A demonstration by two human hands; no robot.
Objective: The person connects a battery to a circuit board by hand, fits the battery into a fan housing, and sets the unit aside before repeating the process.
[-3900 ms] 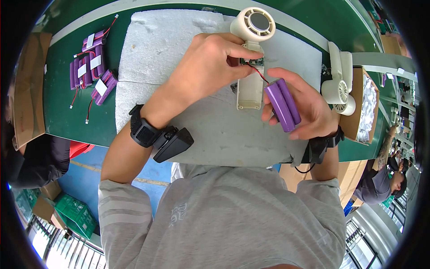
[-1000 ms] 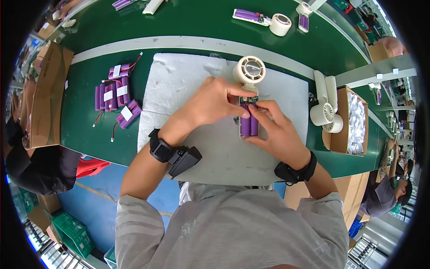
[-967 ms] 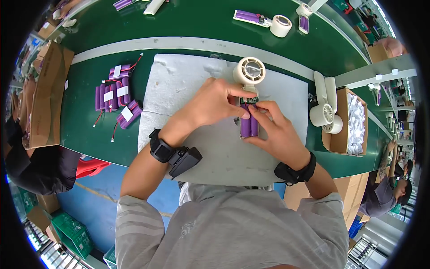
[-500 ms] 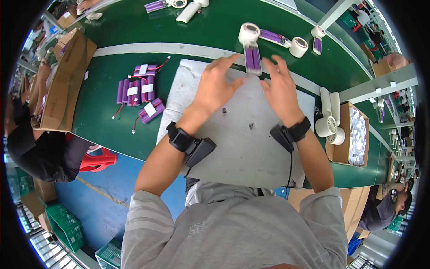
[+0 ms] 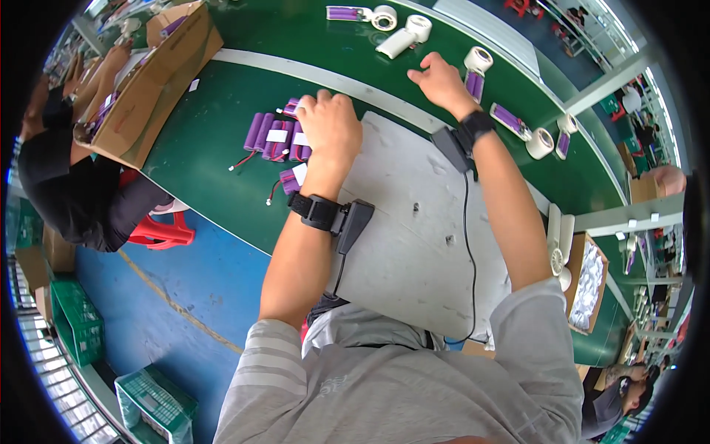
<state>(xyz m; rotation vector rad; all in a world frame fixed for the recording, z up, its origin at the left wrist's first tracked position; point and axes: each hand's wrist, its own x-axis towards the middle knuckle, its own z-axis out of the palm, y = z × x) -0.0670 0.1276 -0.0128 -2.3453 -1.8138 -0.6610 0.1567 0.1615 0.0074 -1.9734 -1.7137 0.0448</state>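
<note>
Snagging could be caused by loose wires (image 5: 244, 160) among batteries (image 5: 264, 135) near the curled left hand (image 5: 330, 126), whose grip cannot be told, while the empty right hand (image 5: 442, 83) is loosely bent.

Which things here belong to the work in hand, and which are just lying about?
Likely in the work:
purple battery packs, at the left grip
opened white handheld fan, near the right grip
foam pad

Likely just around:
green crates
red stool
small white scrap

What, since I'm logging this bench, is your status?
Left hand over purple battery packs, grip hidden. Right hand apparently empty, near white fans. Cable across grey pad.
</note>
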